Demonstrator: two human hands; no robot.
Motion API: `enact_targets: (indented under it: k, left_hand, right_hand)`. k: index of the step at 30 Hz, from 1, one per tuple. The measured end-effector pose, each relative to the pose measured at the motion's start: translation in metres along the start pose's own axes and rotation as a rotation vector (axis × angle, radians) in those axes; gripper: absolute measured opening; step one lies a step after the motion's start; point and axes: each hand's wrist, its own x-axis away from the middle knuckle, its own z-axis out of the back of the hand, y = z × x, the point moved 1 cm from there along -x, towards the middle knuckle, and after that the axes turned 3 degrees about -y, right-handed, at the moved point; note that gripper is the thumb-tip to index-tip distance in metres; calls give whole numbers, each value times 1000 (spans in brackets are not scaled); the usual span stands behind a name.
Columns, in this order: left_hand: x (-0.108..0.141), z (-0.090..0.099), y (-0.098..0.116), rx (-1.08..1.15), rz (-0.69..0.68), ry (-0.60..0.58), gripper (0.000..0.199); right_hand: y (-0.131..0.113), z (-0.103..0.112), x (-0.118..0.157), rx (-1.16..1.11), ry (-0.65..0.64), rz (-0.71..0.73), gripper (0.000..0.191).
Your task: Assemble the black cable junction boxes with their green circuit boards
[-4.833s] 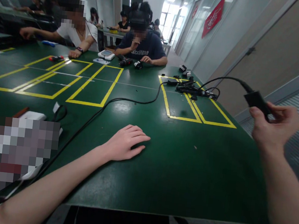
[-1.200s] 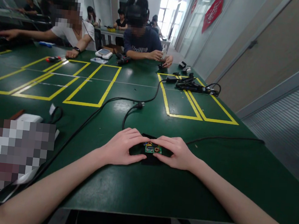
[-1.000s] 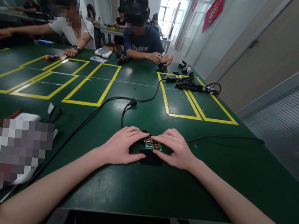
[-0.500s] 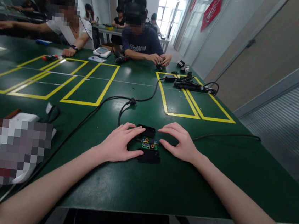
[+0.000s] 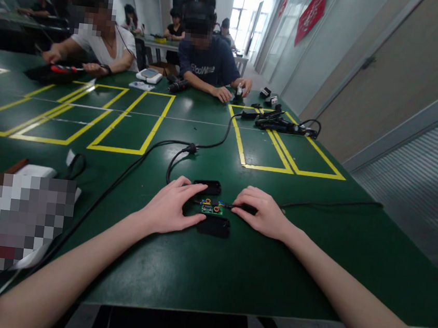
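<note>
While our left hand (image 5: 172, 206) was spread wide on the counter (image 5: 191, 278), its index fingertip lay over the upper case half (image 5: 214, 187) and its thumb met the edge of the lower case half (image 5: 214, 227); we could not tell whether either one pressed down. Between those two black shells, and between our two hands, we had the green circuit board (image 5: 207, 209), its ring-shaped coils (image 5: 216, 209) facing up. Our right hand (image 5: 264, 213) was drawn narrow — thumb and fingers pinching the black cable (image 5: 330, 203) near the board's right end, with the rest of it trailing off to the right. Another lead (image 5: 171, 164) curved forward from behind our left hand to a plug (image 5: 192, 148), which lay just beside a long cord (image 5: 138, 162).

Farther off we saw yellow tape outlines (image 5: 116, 149), a tangle of black cables (image 5: 274, 123) and a drill (image 5: 177, 85). Across from us were two co-workers — one in white (image 5: 87, 35), with a red-handled tool (image 5: 65, 69) between the hands, and one in dark blue (image 5: 212, 61).
</note>
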Motion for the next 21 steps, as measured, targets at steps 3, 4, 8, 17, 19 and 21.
enact_targets:
  k: [3,4,8,17,19,21]
  left_hand:
    - [1,2,-1,8,2,-12,63]
    - [1,2,-1,14,-1,-17,63]
    - [2,2,-6,70,-31,-31,66]
    - [3,4,-14,136,-67,-64,68]
    - [3,4,-16,131,-52,-60,67]
    - [3,2,-17,123,-34,-51,66]
  right_hand:
    - [-4,-4,-1,8,22,-16,15]
    - [-6,-5,-2,10,26,-24,15]
    - [-9,-6,-3,9,53,-58,15]
    - [-9,-4,-2,-16,34,-117,21]
    - [-8,-4,-2,-29,22,-122,22]
    - [-7,-5,-2,-28,2,-134,23]
